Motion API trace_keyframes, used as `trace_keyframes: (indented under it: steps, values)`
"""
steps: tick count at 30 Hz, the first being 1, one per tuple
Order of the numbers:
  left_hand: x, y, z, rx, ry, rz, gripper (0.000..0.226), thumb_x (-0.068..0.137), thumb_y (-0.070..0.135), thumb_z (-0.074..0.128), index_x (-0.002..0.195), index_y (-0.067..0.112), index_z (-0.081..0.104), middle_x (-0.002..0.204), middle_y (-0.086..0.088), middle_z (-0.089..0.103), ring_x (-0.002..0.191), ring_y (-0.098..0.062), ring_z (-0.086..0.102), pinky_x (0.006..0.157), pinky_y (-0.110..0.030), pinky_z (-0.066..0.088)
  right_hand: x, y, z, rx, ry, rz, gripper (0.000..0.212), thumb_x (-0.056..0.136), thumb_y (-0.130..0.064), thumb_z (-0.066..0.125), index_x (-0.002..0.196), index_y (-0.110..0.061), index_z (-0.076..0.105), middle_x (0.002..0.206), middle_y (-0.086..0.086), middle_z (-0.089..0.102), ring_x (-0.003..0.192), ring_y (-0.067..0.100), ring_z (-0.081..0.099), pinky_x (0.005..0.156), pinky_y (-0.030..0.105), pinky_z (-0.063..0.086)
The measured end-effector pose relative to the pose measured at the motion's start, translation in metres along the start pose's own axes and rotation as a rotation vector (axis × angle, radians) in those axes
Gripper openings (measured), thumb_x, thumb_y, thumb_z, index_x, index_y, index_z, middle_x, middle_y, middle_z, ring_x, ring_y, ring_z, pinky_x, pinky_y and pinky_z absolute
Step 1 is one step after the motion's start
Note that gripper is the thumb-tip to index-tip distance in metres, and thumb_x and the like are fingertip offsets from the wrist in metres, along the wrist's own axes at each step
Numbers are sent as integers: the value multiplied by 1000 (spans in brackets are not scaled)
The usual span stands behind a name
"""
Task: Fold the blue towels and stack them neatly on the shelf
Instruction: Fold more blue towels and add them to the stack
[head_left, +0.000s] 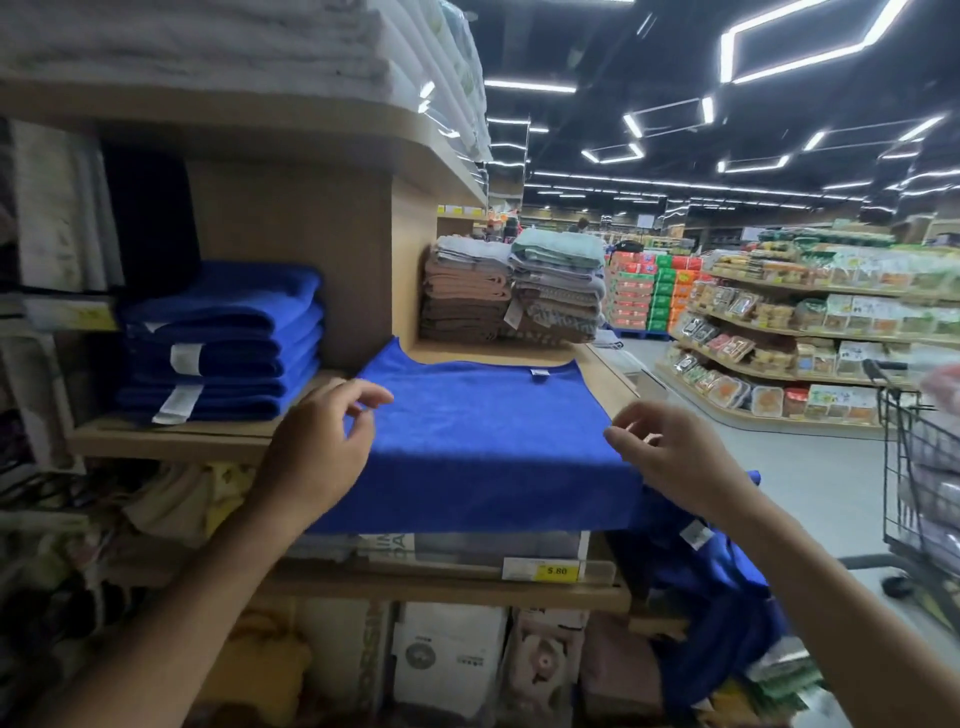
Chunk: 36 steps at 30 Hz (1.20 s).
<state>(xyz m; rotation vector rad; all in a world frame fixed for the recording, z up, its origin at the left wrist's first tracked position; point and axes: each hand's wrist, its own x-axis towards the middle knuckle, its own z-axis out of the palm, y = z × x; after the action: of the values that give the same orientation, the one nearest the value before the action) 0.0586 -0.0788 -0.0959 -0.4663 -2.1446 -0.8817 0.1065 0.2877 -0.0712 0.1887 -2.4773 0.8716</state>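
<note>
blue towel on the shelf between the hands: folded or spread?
Spread. The blue cloth towel lies open and flat on the wooden shelf, its front hanging over the edge, small label at the far hem.

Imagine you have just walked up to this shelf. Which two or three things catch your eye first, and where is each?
A bright blue towel lies spread flat on the wooden shelf at the centre, its front edge hanging over. The left hand and right hand are at its side edges. A stack of folded blue towels sits further left on the same shelf.
</note>
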Motion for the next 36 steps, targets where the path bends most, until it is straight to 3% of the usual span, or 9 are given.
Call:
trace_keyframes:
  steps: [4,9,11,14,17,20,25,32,36]
  values:
    - [85,-14,46,135,-270,-268,25,94,14,54,113,14,70,114,-5,68,104,-25,64,89,-32,50,87,15,28,-149,-133,74,3,92,-30,64,94,-29,67,93,-8,72,53,-1,64,52,24,46]
    - [140,-64,79,468,-267,-411,39,94,35,59,109,-1,66,122,-25,63,116,-41,57,93,-40,47,165,58,52,-172,-155,302,30,93,-25,60,121,-14,62,102,5,71,73,20,70,67,32,57]
    - [152,-81,88,482,-275,-487,48,92,45,61,109,1,66,120,-23,65,113,-40,60,86,-37,48,187,70,58,-198,-134,348,26,91,-24,59,111,-8,62,94,7,68,78,25,68,75,38,59]
    - [167,-101,99,378,-243,-536,45,86,54,66,71,11,62,88,-16,71,78,-32,64,62,-32,42,213,79,68,-218,-153,366,22,89,-25,59,80,-6,57,79,9,68,68,24,65,60,33,53]
    - [178,-112,107,238,-178,-499,55,84,41,73,47,11,45,48,-5,48,49,-23,44,52,-31,30,232,81,78,-171,-205,390,23,86,-23,62,66,-11,63,59,2,62,57,21,59,51,24,42]
    - [186,-114,112,33,-88,-443,33,89,25,73,60,14,60,60,-4,61,58,-19,53,59,-31,40,246,83,78,-117,-277,401,20,86,-20,67,74,-6,73,64,7,59,56,20,52,51,24,39]
    - [207,-114,108,-153,108,-426,18,93,17,68,76,12,63,65,-1,60,67,-18,55,65,-32,42,264,84,63,38,-268,450,30,92,-22,70,66,-13,58,57,1,40,48,15,30,37,17,22]
    - [242,-83,82,-459,171,-535,10,95,25,65,89,18,68,81,5,65,73,-9,58,64,-24,45,284,53,22,177,76,237,10,93,-21,70,90,-15,77,59,-7,57,49,9,45,33,13,33]
    - [242,-63,63,-610,108,-576,13,97,28,60,85,25,63,88,4,65,81,-13,60,68,-28,47,271,39,-1,231,112,162,12,95,-23,69,91,-14,76,75,-8,67,68,8,58,54,16,45]
